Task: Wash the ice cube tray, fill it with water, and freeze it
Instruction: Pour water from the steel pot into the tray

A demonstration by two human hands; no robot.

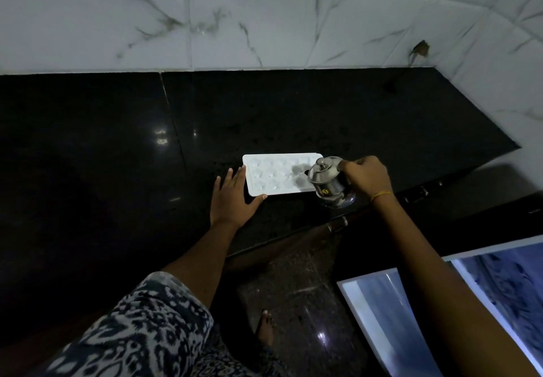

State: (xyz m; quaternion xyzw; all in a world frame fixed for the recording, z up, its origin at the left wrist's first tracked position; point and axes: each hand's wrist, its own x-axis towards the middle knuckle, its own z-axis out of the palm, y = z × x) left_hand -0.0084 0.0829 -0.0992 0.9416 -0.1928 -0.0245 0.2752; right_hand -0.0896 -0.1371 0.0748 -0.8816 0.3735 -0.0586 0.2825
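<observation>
A glossy black stone desk point(293, 106) runs below a wall of white veined tiles point(235, 15); speckled floor point(293, 303) shows beneath its edge. A small steel jug point(326, 178) with a knobbed lid is tipped toward the ice cube tray point(273, 177), a thin stream of water reaching it. The white tray lies flat near the desk's front edge. The left hand point(235, 200) rests against its near corner, fingers released and straight. The right hand point(367, 175) has its fingers grasping the jug.
</observation>
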